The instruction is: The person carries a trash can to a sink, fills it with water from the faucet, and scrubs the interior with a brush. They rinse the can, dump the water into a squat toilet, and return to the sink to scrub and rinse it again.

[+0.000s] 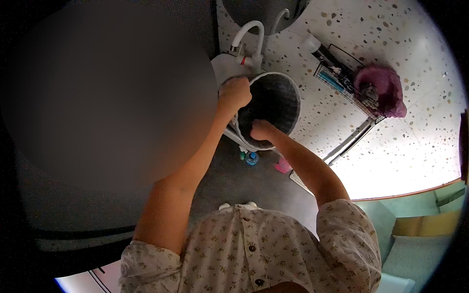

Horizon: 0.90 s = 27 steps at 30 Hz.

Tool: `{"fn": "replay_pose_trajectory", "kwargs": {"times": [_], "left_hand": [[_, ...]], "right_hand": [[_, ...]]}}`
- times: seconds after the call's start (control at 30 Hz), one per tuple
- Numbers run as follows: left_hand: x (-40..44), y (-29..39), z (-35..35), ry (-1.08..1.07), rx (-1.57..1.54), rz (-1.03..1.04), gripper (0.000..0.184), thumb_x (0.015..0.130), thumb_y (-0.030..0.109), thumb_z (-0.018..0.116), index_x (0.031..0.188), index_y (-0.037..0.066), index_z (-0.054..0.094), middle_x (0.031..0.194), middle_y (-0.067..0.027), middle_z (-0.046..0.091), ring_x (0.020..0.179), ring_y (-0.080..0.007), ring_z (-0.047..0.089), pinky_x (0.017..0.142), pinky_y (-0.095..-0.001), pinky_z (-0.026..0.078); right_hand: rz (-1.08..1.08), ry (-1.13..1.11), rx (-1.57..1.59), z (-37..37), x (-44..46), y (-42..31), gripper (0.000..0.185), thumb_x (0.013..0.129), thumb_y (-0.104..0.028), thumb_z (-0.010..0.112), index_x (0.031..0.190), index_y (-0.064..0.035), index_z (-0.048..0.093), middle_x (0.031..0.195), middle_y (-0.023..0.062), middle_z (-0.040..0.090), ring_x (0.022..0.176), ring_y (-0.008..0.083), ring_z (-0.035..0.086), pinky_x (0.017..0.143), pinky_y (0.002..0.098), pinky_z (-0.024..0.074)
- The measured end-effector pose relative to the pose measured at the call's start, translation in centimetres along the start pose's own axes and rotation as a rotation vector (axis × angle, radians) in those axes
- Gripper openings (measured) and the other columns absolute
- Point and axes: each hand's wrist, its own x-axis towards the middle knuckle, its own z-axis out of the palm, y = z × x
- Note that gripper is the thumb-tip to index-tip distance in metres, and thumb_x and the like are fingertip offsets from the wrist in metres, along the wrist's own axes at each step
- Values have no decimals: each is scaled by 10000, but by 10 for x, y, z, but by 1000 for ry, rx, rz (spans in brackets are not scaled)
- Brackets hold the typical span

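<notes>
A round bin (297, 93) with a pale rim and a dark inside tilts its opening toward me over the white sink (222, 63). My left hand (237, 93) is closed at the left side of its rim. My right hand (263, 130) reaches into the lower part of the opening with its fingers curled against the dark inner wall. Whatever those fingers hold is too dark to make out. Above the bin stands a white curved faucet (254, 39) with a red mark at its base.
On the speckled wall at right hangs a wire rack (342, 88) with a dark tube (332, 61) and a purple cloth-like item (383, 90). A blue bottle (252, 158) and a pink item (283, 166) are below the bin. A large blurred disc covers the left.
</notes>
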Motion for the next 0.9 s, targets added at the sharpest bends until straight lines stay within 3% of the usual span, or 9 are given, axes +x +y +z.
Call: {"fn": "replay_pose_trajectory", "kwargs": {"times": [0.17, 0.2, 0.27, 0.4, 0.53, 0.7, 0.8, 0.87, 0.9], "left_hand": [[-8, 3, -4, 31, 31, 19, 230, 812, 87, 527, 1017, -15, 551, 953, -201, 594, 871, -330, 604, 745, -454, 484], [-8, 3, -3, 17, 58, 21, 227, 820, 102, 537, 1020, 3, 580, 994, -182, 605, 905, -322, 608, 761, -437, 492], [-8, 4, -2, -7, 85, 26, 226, 828, 118, 547, 1022, 21, 608, 1034, -162, 616, 939, -313, 611, 776, -420, 500], [-6, 4, -7, -125, 93, 5, 257, 815, 105, 551, 1053, 18, 592, 1030, -175, 615, 952, -321, 603, 787, -432, 490], [-11, 4, -10, -107, 63, -9, 283, 795, 90, 548, 1061, -2, 578, 1026, -192, 612, 961, -344, 592, 816, -450, 473], [-9, -13, 1, -48, 42, 33, 291, 780, 86, 535, 1052, -8, 574, 1053, -206, 597, 983, -351, 579, 840, -448, 461], [-13, -15, 3, -25, 20, 50, 311, 770, 83, 529, 1066, -6, 565, 1079, -216, 584, 1007, -352, 569, 850, -447, 457], [-11, -15, 5, -27, 0, 51, 325, 767, 81, 525, 1078, -6, 559, 1093, -222, 577, 1020, -354, 562, 856, -450, 455], [-9, -18, 11, 3, -17, 49, 337, 765, 80, 526, 1089, -8, 553, 1107, -226, 569, 1029, -355, 558, 861, -450, 453]], "right_hand": [[-791, 227, -506, 21, 22, 19, 360, 778, -229, 583, 1084, -39, 582, 1120, 210, 570, 1027, 346, 561, 839, 408, 476], [-787, 232, -505, 17, 20, 24, 360, 778, -229, 583, 1084, -39, 582, 1120, 210, 570, 1027, 346, 561, 839, 408, 476], [24, 106, -12, 4, 7, 40, 268, 768, -185, 607, 996, -46, 627, 992, 164, 624, 948, 301, 600, 778, 400, 494], [-127, 506, -627, -40, 4, 61, 172, 813, -139, 559, 937, -115, 676, 831, 99, 640, 798, 254, 629, 661, 405, 509], [-79, 466, -545, -37, 28, 53, 176, 816, -142, 558, 946, -123, 675, 868, 96, 642, 814, 255, 626, 669, 391, 513], [0, 293, -243, 9, 39, 18, 180, 834, -161, 553, 971, -108, 657, 838, 101, 637, 762, 235, 623, 570, 355, 511], [-186, 112, -173, 45, 74, 4, 168, 843, -73, 504, 852, -59, 671, 752, 105, 622, 663, 215, 581, 518, 383, 476], [-170, -320, 1197, 59, 96, 8, 313, 846, -238, 568, 1116, -80, 575, 915, 155, 632, 807, 245, 623, 591, 401, 510], [-169, -319, 1199, 56, 85, 4, 313, 846, -238, 568, 1116, -80, 575, 915, 155, 632, 807, 245, 623, 591, 401, 510]]}}
